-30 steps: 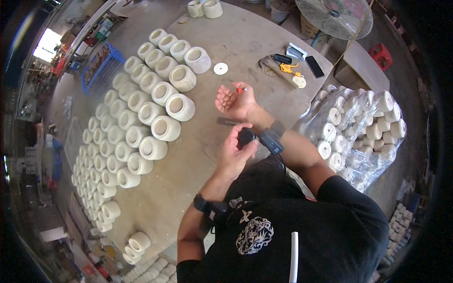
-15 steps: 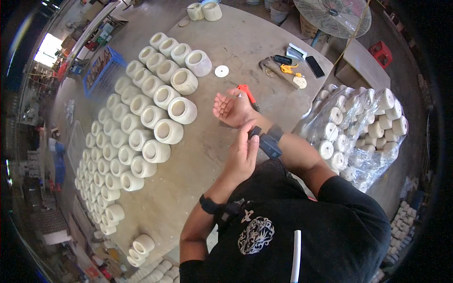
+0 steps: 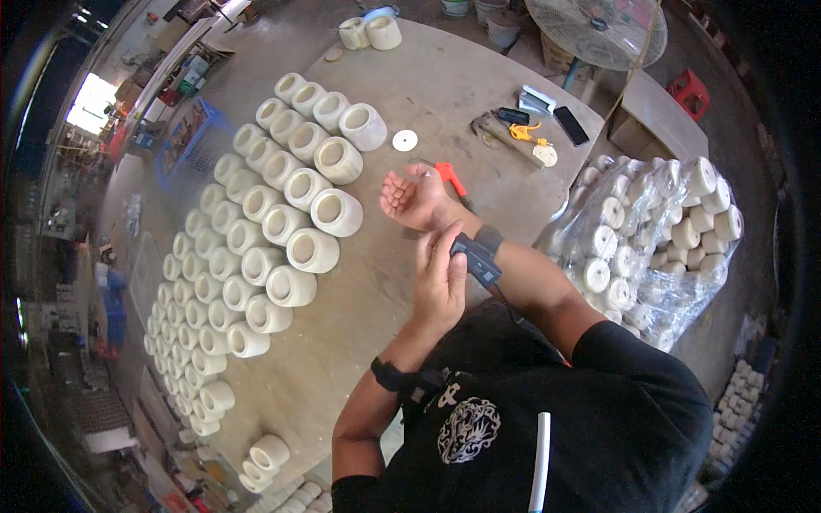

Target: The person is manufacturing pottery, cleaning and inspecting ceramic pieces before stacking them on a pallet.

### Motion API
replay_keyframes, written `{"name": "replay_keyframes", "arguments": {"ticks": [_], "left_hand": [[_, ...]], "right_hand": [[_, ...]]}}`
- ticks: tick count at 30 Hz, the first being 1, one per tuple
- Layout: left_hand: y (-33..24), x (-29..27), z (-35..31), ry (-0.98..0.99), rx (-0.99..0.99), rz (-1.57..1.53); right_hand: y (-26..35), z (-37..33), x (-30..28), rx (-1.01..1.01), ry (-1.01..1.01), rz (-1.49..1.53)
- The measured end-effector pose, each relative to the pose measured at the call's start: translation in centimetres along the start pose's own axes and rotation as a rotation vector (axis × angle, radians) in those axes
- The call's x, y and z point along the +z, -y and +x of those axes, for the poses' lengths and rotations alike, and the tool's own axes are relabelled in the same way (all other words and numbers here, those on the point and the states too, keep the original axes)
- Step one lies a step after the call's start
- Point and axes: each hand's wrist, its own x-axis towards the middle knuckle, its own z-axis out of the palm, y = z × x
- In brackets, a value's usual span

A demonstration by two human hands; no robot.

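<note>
My left hand (image 3: 440, 278) reaches across to my right wrist. Its fingers and thumb close on a small dark strapped device (image 3: 476, 259) there. My right hand (image 3: 414, 199) is palm up above the table, its fingers loosely curled and apart, holding nothing. Just beyond it lies a tool with an orange-red handle (image 3: 451, 178), partly hidden by that hand. On the left, rows of cream-coloured hollow cylinders (image 3: 313, 250) stand with their round openings up. A white disc with a centre hole (image 3: 404, 141) rests between these rows and the orange-red tool.
At the table's far right lie a black phone (image 3: 571, 126), a yellow tool (image 3: 523, 132) and a wooden-handled tool (image 3: 513, 144). Plastic-wrapped white spool-like pieces (image 3: 611, 244) are stacked to the right. A large fan (image 3: 599, 30) stands behind; a blue crate (image 3: 195, 147) is at the far left.
My left hand has shifted slightly on the right wrist. The dark device, which had a piece sticking up, now lies flatter along the forearm. The view has moved slightly.
</note>
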Motion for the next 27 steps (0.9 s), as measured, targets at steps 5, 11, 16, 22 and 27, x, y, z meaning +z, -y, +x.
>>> {"name": "replay_keyframes", "arguments": {"ticks": [5, 11, 16, 22, 27], "left_hand": [[-0.5, -0.8, 0.5, 0.074, 0.026, 0.103], [-1.7, -1.7, 0.5, 0.225, -0.002, 0.212], [-2.1, -1.4, 0.4, 0.254, 0.026, 0.358], [-1.2, -1.5, 1.0, 0.301, 0.034, 0.365], [-1.5, -1.1, 1.3, 0.271, 0.024, 0.326]], "right_hand": [[0.3, 0.8, -1.0, 0.008, -0.025, -0.007], [0.7, 1.3, -1.5, 0.006, -0.082, 0.012], [0.8, 1.4, -1.2, -0.027, -0.118, 0.0], [0.5, 1.8, -1.5, -0.039, -0.164, 0.0], [0.5, 1.9, -1.9, -0.059, -0.139, -0.023]]}}
